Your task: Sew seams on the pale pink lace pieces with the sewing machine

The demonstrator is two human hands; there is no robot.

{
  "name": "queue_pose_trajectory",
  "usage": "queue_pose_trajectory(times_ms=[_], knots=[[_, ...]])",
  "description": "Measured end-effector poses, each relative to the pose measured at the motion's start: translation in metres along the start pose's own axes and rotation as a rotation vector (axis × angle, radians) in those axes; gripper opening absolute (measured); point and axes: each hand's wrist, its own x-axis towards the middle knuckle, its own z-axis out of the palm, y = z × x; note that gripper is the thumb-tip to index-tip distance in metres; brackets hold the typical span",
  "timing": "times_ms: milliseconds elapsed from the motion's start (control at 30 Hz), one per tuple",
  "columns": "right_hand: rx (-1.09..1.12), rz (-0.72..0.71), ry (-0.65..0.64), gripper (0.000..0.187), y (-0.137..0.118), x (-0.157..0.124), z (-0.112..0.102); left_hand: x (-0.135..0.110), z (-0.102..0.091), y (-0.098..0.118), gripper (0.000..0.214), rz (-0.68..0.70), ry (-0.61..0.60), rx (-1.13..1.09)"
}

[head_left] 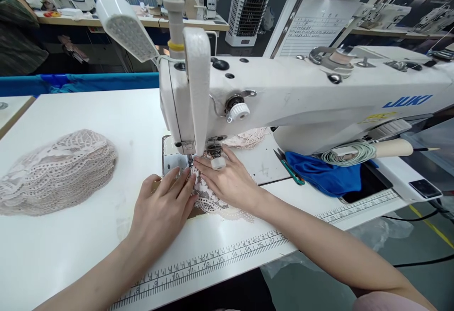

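Note:
A piece of pale lace (209, 202) lies on the bed of a white sewing machine (283, 91), by the needle and presser foot (190, 159). My left hand (161, 209) rests on the left of the presser foot, fingers spread and fingertips at the lace edge. Flat on the lace from the right lies my right hand (232, 181), its fingers stretched toward the presser foot. The thread tension knob area and needle bar partly cover its fingertips. More lace (246, 138) shows under the machine arm, behind my right hand.
A stack of lace pieces (67, 173) sits at the left. Right of the hands are green-handled thread snips (289, 166), a blue cloth (326, 173), a dark flat object (372, 183) and a coiled pale cord (349, 154). A printed ruler (220, 259) runs along the table's front edge.

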Motion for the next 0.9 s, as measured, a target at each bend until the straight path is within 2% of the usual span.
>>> queue_pose_trajectory(times_ms=[333,567,633,733,767,900], knots=[[-0.004,-0.008,0.030,0.030,0.004,0.003,0.004,-0.001,0.005,-0.003,0.033,-0.014,0.002,-0.026],[0.114,-0.101,0.173,0.028,0.001,-0.004,-0.006,0.001,0.002,-0.002,0.031,-0.006,0.014,0.009],[0.170,-0.125,0.137,0.034,-0.001,-0.007,-0.011,0.003,0.000,-0.006,0.032,0.008,-0.033,-0.031],[0.203,-0.107,0.119,0.015,-0.003,-0.008,-0.014,0.009,-0.003,-0.017,0.035,0.051,-0.145,-0.182],[0.206,-0.086,0.137,0.014,-0.003,-0.007,-0.013,0.012,-0.003,-0.022,0.037,0.060,-0.184,-0.240],[0.190,0.034,0.218,0.024,-0.003,-0.004,-0.008,0.024,0.004,-0.036,0.030,-0.018,-0.251,-0.389]])
